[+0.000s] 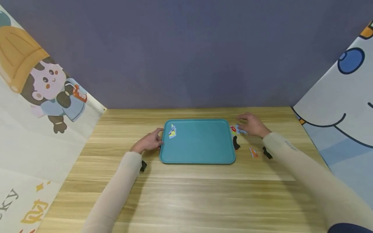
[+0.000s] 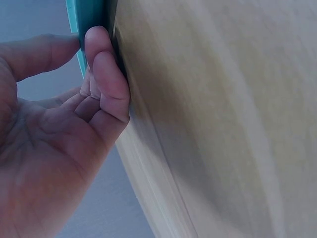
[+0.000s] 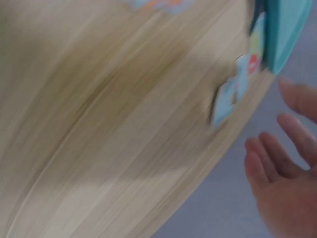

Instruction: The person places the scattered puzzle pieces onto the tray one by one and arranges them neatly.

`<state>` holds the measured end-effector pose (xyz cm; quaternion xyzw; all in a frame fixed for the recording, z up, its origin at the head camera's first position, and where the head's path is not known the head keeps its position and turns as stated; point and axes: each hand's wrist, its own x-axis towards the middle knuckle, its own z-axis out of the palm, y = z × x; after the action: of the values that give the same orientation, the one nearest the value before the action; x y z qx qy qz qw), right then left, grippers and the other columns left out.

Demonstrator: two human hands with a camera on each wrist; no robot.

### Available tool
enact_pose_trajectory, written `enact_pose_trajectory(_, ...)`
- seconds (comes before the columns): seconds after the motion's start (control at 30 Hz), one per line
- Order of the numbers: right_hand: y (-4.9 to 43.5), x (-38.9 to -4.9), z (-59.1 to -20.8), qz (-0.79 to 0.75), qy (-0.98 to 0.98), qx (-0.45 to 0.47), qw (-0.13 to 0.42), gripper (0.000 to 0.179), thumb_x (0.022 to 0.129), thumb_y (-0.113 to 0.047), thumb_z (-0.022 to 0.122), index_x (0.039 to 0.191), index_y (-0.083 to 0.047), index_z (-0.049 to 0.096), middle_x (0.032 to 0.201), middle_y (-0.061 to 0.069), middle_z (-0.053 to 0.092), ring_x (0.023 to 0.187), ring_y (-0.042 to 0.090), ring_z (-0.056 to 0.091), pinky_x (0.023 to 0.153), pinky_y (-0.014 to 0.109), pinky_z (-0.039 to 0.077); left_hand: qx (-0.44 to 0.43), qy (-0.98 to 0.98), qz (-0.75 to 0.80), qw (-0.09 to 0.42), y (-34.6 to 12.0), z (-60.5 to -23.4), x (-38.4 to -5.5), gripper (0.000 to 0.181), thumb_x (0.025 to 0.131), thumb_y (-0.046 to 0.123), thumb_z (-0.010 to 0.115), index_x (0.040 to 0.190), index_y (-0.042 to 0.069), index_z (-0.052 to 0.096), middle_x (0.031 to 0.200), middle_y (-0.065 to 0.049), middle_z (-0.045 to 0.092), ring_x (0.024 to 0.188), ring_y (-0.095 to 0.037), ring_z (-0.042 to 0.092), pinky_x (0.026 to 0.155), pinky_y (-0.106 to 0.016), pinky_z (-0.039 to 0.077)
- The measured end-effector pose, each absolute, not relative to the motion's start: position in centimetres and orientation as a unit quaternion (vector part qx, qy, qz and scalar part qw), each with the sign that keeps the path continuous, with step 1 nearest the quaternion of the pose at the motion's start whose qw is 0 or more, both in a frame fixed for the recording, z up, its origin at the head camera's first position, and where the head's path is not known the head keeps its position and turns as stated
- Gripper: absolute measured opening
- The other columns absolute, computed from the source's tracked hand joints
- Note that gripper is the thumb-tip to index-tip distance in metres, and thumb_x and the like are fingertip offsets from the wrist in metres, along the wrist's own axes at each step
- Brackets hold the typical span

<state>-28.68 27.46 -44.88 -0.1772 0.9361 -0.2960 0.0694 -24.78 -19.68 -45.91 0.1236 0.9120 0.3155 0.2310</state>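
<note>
A teal tray (image 1: 198,142) lies on the wooden table. My left hand (image 1: 150,140) grips its left edge. In the left wrist view the thumb meets the rim (image 2: 74,29) while curled fingers (image 2: 111,79) lie against the tray's side. One yellow and light blue puzzle piece (image 1: 172,132) lies inside the tray at the left. Past the tray's right edge, my right hand (image 1: 252,124) hovers with loosely bent fingers and holds nothing. Close below it are light blue puzzle pieces (image 3: 230,94) and a red and yellow one (image 3: 255,49).
A dark piece (image 1: 236,142) lies against the tray's right edge. Farther right are an orange piece (image 1: 254,153) and another dark piece (image 1: 267,153), partly by the right sleeve. A dark piece (image 1: 143,166) sits beside the left wrist. A grey-blue wall (image 1: 192,58) rises behind the table.
</note>
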Motion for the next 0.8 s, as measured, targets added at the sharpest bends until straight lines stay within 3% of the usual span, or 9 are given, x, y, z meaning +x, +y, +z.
enact_pose_trajectory(0.3,28.9,-28.7,-45.5,-0.264,0.944,-0.158,0.116,0.051,0.077,-0.006,0.077,0.122,0.009,0.057,0.126,0.028,0.051,0.113,0.043,0.048,0.093,0.053,0.039,0.127,0.91,0.318,0.233,-19.7,-46.0,-24.9,0.068,0.093,0.008,0.056,0.149,0.005,0.017,0.076,-0.007,0.063,0.065,-0.019,0.058,0.063,-0.033,0.044)
enact_pose_trajectory(0.8,29.7,-29.8,-46.3,-0.274,0.943,-0.164,0.096,0.046,0.077,-0.001,0.073,0.119,0.011,0.058,0.114,0.028,0.057,0.102,0.039,0.054,0.086,0.051,0.043,0.116,0.909,0.328,0.229,-19.2,-46.1,-25.5,0.068,0.092,0.007,0.058,0.148,0.005,0.019,0.077,-0.007,0.062,0.064,-0.019,0.059,0.063,-0.032,0.044)
